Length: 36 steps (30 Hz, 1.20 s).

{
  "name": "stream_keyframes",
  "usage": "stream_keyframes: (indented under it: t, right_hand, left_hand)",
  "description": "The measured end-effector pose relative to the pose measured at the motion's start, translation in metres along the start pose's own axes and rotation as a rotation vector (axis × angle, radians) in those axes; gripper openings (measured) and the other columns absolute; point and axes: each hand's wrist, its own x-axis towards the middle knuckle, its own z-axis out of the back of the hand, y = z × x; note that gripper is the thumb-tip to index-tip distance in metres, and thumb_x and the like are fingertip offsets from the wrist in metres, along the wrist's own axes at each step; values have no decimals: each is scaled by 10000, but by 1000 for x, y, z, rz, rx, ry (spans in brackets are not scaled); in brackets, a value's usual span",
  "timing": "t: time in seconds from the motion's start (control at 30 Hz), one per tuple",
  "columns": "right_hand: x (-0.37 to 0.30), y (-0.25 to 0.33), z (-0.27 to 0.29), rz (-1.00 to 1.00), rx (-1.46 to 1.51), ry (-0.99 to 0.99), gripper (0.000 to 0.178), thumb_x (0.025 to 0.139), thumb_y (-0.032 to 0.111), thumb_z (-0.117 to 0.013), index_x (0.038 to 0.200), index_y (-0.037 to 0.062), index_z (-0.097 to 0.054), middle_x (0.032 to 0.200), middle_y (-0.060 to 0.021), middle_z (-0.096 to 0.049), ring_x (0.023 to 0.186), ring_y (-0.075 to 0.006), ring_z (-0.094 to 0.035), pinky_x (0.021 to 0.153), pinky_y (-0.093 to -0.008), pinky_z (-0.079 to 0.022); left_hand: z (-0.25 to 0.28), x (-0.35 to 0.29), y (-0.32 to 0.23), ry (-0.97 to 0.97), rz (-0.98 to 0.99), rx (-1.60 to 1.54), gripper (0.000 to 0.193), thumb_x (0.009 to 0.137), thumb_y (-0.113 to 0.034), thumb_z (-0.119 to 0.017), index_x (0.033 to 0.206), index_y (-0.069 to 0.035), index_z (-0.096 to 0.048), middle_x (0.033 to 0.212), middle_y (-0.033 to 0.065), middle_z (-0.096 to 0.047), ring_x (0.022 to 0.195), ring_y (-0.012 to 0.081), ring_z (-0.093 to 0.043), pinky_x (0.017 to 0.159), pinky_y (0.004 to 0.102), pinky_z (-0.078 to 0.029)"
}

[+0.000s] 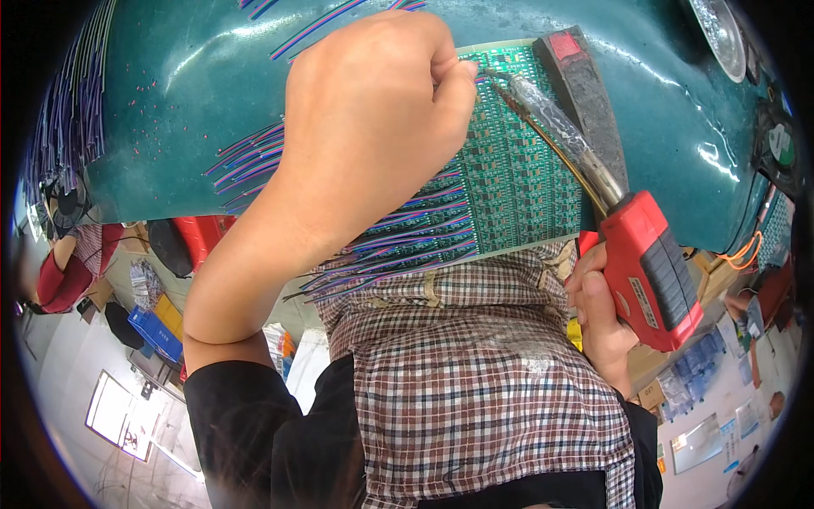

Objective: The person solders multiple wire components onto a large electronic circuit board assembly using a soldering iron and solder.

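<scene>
Head view, two hands [369,106] [606,327], one soldering gun [649,267], one circuit panel [524,191]

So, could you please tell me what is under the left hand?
Coloured wires and the green circuit board panel show at the edges of the left hand, seemingly continuing beneath; whatever lies directly under it is covered and cannot be seen.

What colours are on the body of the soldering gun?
The soldering gun is red with a dark grey side panel, shown in the head view.
</scene>
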Motion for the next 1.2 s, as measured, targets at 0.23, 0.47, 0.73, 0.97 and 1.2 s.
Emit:
stream_keyframes:
  t: [0.23,0.47,0.73,0.97,1.2]
  right_hand:
    - [4,-1,4,96,-49,-3,113,934,83,-644,977,-2,-584,713,-81,-613,488,-77,-454,479,-239,-365]
    - [-1,2,8,-4,-56,-18,139,934,85,-634,1013,-22,-593,727,-91,-624,500,-84,-471,488,-241,-371]
    - [2,-9,13,112,-109,38,114,928,59,-632,1002,-12,-583,750,-107,-626,502,-85,-466,490,-237,-371]
    - [-4,-3,5,68,-49,18,142,929,68,-645,1026,-10,-576,759,-114,-627,500,-78,-469,491,-234,-373]
    - [-5,9,0,-73,27,-34,198,939,108,-656,1070,-29,-597,682,-80,-604,474,-74,-457,496,-234,-379]
  left_hand:
    - [-2,4,0,12,-13,6,227,894,-158,-787,775,-16,-655,636,35,-597,571,119,-546,569,282,-454]
    - [-2,6,-1,32,-18,20,224,893,-158,-790,783,-15,-657,643,42,-612,573,120,-558,580,283,-465]
    - [0,11,0,85,-3,-37,246,896,-169,-796,775,-7,-657,657,53,-632,586,125,-575,589,290,-468]
    - [4,6,6,67,-49,-47,245,883,-164,-808,775,-2,-660,660,56,-639,591,131,-590,588,285,-474]
    - [4,4,6,57,-40,-38,216,885,-156,-802,796,-9,-671,690,51,-666,605,129,-610,602,277,-497]
